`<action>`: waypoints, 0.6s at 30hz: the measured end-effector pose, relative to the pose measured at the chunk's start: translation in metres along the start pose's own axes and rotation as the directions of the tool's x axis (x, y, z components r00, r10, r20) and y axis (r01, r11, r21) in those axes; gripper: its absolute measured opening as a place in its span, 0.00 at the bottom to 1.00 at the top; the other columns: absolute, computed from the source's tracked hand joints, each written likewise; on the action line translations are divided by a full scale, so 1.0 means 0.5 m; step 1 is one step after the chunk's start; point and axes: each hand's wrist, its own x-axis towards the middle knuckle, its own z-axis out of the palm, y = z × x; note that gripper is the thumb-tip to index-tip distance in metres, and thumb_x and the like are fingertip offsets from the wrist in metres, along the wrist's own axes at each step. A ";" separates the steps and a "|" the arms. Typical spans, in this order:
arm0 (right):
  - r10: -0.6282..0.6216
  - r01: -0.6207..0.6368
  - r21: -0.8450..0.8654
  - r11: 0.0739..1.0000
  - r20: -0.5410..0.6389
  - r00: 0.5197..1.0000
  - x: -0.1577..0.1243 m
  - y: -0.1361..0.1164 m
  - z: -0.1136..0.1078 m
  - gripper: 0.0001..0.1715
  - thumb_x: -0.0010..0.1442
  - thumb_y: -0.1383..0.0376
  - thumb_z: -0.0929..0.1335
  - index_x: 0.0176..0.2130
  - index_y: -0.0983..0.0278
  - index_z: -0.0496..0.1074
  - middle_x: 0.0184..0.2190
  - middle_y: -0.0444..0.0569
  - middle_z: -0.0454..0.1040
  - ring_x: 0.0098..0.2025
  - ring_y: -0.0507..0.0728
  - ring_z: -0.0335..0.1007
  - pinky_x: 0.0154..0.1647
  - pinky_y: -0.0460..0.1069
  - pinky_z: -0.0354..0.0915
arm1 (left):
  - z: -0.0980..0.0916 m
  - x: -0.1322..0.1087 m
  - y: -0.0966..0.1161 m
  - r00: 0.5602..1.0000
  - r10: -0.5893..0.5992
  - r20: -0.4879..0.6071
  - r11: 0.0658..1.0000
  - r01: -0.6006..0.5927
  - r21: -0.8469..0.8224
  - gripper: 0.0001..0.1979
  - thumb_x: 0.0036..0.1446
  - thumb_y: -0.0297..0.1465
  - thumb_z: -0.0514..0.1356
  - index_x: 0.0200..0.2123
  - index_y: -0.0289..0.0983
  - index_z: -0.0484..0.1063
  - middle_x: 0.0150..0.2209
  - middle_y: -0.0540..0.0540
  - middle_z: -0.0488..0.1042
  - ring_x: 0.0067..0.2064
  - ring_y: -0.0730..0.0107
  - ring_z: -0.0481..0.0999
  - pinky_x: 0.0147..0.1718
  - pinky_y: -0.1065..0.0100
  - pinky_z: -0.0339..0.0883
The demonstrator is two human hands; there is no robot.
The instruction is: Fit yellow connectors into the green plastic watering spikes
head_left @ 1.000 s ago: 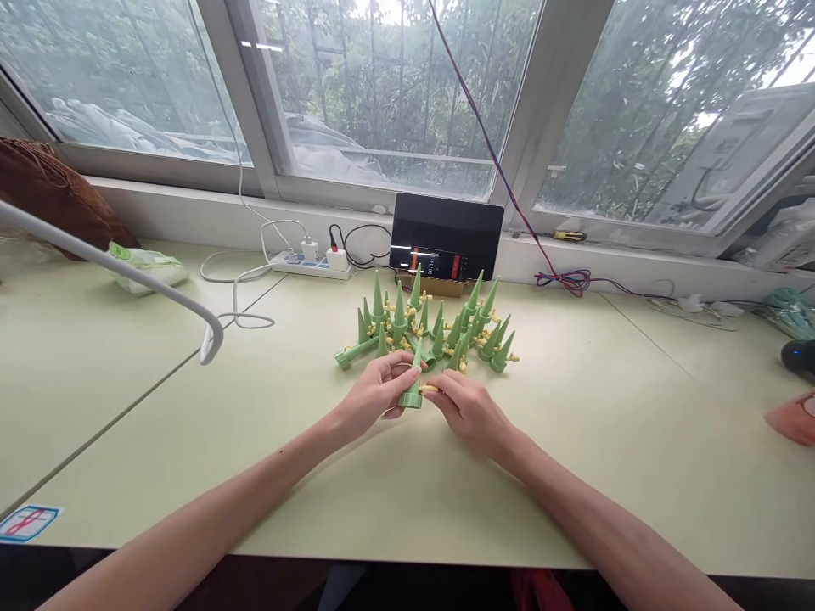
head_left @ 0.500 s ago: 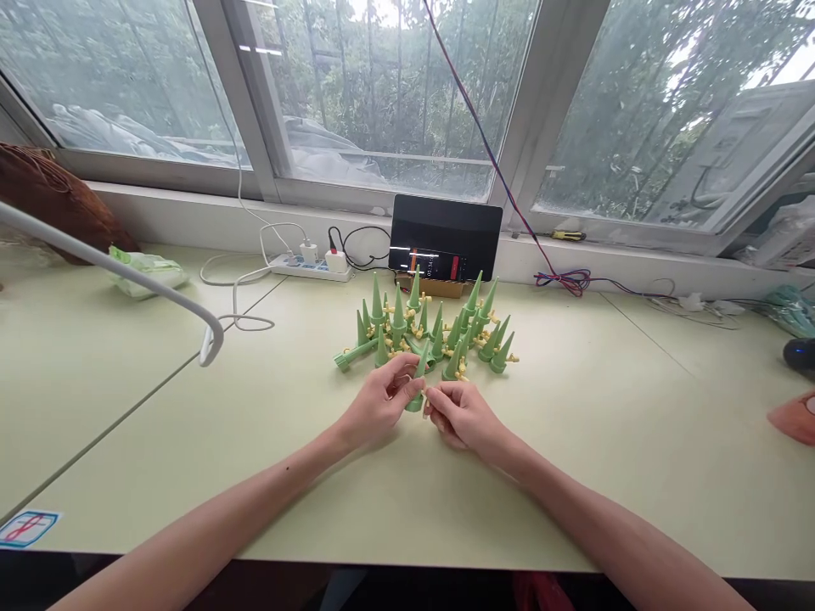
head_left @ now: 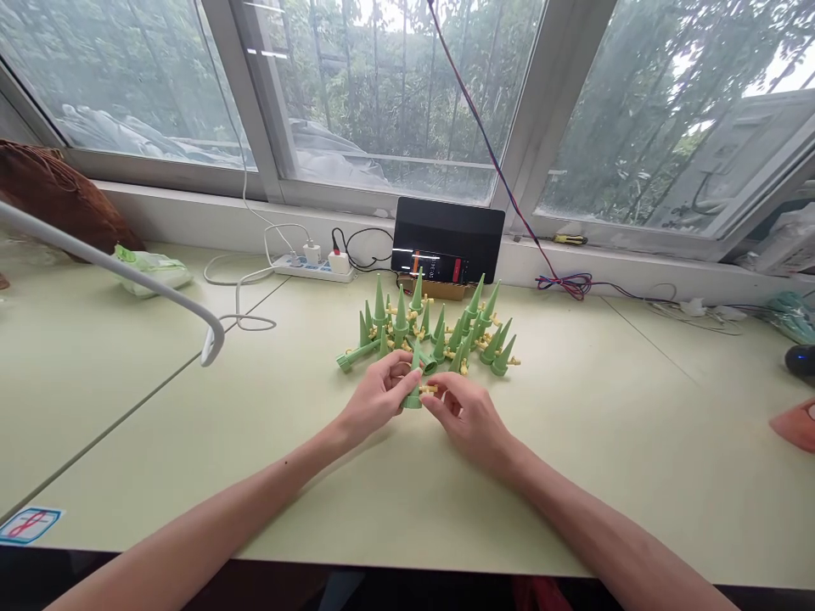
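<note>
A green watering spike [head_left: 413,401] with a cone-shaped point stands upright in my left hand [head_left: 380,392], whose thumb and fingers are closed around its cone. A small yellow valve [head_left: 429,389] sticks out from the right side of this spike, near its base. My right hand [head_left: 468,412] is beside the valve, thumb and index finger parted around it; whether a fingertip touches it I cannot tell. Just beyond both hands stand several more green spikes [head_left: 401,314] with yellow valves. Among them a green tube [head_left: 356,354] lies on its side.
A dark tablet [head_left: 448,238] leans at the back of the pale table [head_left: 267,501]. Left of it lie a power strip [head_left: 311,267] and white cables. A white curved bar [head_left: 127,276] crosses the left side. Red and blue wires [head_left: 570,284] are bundled at the back right.
My right thumb and index finger have moved from a pinch to parted, and the yellow valve between them now shows. My left hand keeps hold of the spike. The view has shifted slightly.
</note>
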 end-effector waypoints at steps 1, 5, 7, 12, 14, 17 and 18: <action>-0.065 0.064 -0.069 0.996 -0.004 0.998 0.000 0.003 -0.003 0.14 0.69 0.56 0.64 0.43 0.63 0.71 0.32 0.47 0.71 0.27 0.51 0.62 0.30 0.47 0.61 | -0.001 0.000 0.003 1.000 -0.031 -0.001 0.999 0.031 -0.021 0.19 0.58 0.48 0.62 0.39 0.39 0.65 0.27 0.54 0.60 0.26 0.76 0.57 0.20 0.76 0.53; -0.237 0.236 -0.258 0.937 0.031 0.971 0.002 0.010 -0.012 0.16 0.72 0.59 0.60 0.43 0.64 0.72 0.32 0.49 0.70 0.30 0.53 0.64 0.31 0.47 0.61 | -0.004 0.002 -0.001 0.996 -0.078 0.033 0.992 0.081 -0.098 0.19 0.58 0.48 0.62 0.38 0.39 0.66 0.27 0.55 0.58 0.25 0.78 0.51 0.20 0.77 0.48; -0.282 0.282 -0.328 0.902 0.050 0.958 0.002 0.010 -0.015 0.18 0.73 0.59 0.58 0.39 0.64 0.71 0.30 0.48 0.69 0.28 0.53 0.63 0.29 0.47 0.58 | -0.004 0.004 -0.007 0.995 -0.075 0.062 0.991 0.082 -0.106 0.18 0.59 0.48 0.62 0.38 0.39 0.65 0.27 0.54 0.59 0.25 0.78 0.50 0.20 0.77 0.46; -0.314 0.315 -0.413 0.855 0.073 0.947 0.000 0.014 -0.012 0.22 0.74 0.60 0.56 0.32 0.63 0.68 0.26 0.46 0.66 0.24 0.51 0.55 0.24 0.48 0.51 | -0.002 0.001 -0.011 0.993 -0.059 0.102 0.997 0.064 -0.046 0.18 0.60 0.49 0.60 0.38 0.40 0.65 0.26 0.55 0.58 0.25 0.77 0.52 0.20 0.77 0.49; -0.284 0.283 -0.367 0.886 0.051 0.957 -0.002 0.016 -0.007 0.22 0.74 0.60 0.57 0.29 0.62 0.65 0.24 0.44 0.63 0.23 0.51 0.53 0.24 0.48 0.50 | 0.001 -0.003 -0.009 0.994 -0.041 0.099 0.999 0.042 -0.009 0.18 0.60 0.49 0.60 0.39 0.40 0.65 0.27 0.54 0.59 0.26 0.77 0.54 0.19 0.78 0.51; -0.178 0.169 -0.206 0.964 -0.023 0.984 -0.003 0.017 0.002 0.22 0.72 0.60 0.57 0.26 0.61 0.59 0.22 0.42 0.58 0.24 0.51 0.50 0.26 0.48 0.51 | 0.006 -0.006 -0.011 0.995 0.023 0.096 0.999 -0.026 0.030 0.19 0.60 0.49 0.60 0.39 0.39 0.65 0.27 0.54 0.60 0.25 0.77 0.55 0.18 0.77 0.52; -0.128 0.121 -0.142 0.982 -0.044 0.991 -0.003 0.016 0.005 0.23 0.72 0.60 0.58 0.25 0.61 0.57 0.21 0.41 0.56 0.23 0.51 0.49 0.26 0.48 0.51 | 0.008 -0.006 -0.013 0.994 0.055 0.091 0.998 -0.058 0.038 0.18 0.60 0.48 0.59 0.39 0.39 0.65 0.26 0.54 0.59 0.25 0.77 0.55 0.18 0.76 0.52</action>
